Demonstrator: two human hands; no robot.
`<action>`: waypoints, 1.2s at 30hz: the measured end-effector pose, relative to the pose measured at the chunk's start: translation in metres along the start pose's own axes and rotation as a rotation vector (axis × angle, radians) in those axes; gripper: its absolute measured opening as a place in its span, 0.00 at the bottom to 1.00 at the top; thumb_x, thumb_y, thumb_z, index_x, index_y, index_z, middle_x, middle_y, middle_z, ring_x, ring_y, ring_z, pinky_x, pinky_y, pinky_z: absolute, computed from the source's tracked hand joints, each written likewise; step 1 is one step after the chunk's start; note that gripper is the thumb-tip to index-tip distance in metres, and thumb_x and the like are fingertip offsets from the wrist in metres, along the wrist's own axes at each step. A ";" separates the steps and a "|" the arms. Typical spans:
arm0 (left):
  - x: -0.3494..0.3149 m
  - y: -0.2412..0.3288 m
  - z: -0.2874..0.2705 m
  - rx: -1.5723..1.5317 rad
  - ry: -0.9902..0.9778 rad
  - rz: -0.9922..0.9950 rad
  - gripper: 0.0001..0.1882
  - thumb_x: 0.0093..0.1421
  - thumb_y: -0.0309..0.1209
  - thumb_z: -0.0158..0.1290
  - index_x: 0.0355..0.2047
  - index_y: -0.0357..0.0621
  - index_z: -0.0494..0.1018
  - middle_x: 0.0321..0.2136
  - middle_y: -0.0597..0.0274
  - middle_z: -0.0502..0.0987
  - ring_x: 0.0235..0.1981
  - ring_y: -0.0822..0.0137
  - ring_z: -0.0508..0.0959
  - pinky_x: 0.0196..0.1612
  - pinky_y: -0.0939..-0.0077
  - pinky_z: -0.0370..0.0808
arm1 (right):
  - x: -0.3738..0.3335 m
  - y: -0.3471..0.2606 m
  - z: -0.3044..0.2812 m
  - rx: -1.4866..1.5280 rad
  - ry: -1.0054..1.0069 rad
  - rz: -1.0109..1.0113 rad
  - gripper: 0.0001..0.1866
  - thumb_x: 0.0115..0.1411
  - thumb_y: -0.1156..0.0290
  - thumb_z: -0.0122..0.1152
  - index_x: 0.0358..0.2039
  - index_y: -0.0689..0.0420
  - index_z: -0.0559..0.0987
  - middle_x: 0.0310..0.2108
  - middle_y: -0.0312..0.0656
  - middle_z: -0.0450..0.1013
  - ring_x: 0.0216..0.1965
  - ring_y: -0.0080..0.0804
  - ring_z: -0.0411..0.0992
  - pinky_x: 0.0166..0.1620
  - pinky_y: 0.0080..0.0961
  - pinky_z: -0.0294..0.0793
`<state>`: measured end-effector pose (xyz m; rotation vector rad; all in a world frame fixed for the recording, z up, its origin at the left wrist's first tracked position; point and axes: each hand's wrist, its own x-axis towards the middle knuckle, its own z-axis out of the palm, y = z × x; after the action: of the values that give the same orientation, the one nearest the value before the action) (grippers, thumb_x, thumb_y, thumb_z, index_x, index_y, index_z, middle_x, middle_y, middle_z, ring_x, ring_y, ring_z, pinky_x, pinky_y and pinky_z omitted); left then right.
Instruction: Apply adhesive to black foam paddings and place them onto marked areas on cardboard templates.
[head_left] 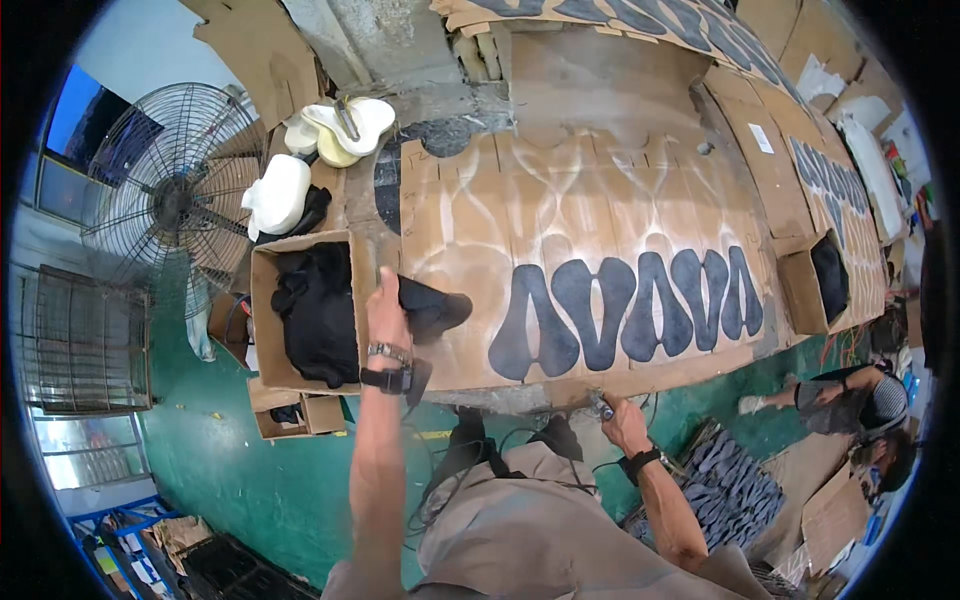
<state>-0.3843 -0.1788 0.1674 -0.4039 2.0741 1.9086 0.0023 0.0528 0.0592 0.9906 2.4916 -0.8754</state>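
Left grip [387, 315] holding a black piece [434, 308] jutting rightward, right grip [627, 425] around a small tool [602, 407], apparently metallic

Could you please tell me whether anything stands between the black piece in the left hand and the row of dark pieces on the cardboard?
Nothing visible does: between the black piece in the left hand and the nearest dark piece, only cardboard shows. The open box is to the left.

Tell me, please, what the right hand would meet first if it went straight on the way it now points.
Probably the near edge of the flat brown cardboard sheet, just past the silvery metal tool the right hand holds; depth is unclear, so it might pass above.
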 end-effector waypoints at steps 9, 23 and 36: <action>0.053 0.008 0.012 -0.005 -0.055 0.026 0.30 0.69 0.60 0.54 0.24 0.47 0.71 0.21 0.73 0.67 0.18 0.76 0.63 0.20 0.71 0.55 | -0.001 0.008 0.007 -0.041 0.052 -0.015 0.22 0.48 0.75 0.61 0.47 0.58 0.79 0.34 0.61 0.80 0.40 0.63 0.79 0.45 0.54 0.78; 0.095 -0.176 0.033 0.412 -0.146 -0.282 0.36 0.54 0.66 0.64 0.29 0.37 0.82 0.26 0.52 0.83 0.38 0.56 0.85 0.41 0.57 0.83 | 0.003 -0.002 0.012 -0.067 0.011 0.117 0.25 0.52 0.78 0.59 0.52 0.51 0.82 0.41 0.60 0.80 0.44 0.62 0.79 0.47 0.53 0.78; 0.063 -0.246 -0.026 0.743 -0.199 -0.086 0.25 0.59 0.54 0.64 0.30 0.41 0.85 0.29 0.48 0.85 0.34 0.53 0.85 0.42 0.60 0.77 | 0.001 -0.007 0.008 -0.048 0.061 0.032 0.20 0.53 0.75 0.58 0.48 0.53 0.82 0.33 0.63 0.79 0.38 0.65 0.79 0.42 0.57 0.77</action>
<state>-0.3451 -0.2257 -0.0805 -0.1138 2.3741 0.9640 -0.0025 0.0448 0.0556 1.0529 2.5277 -0.7838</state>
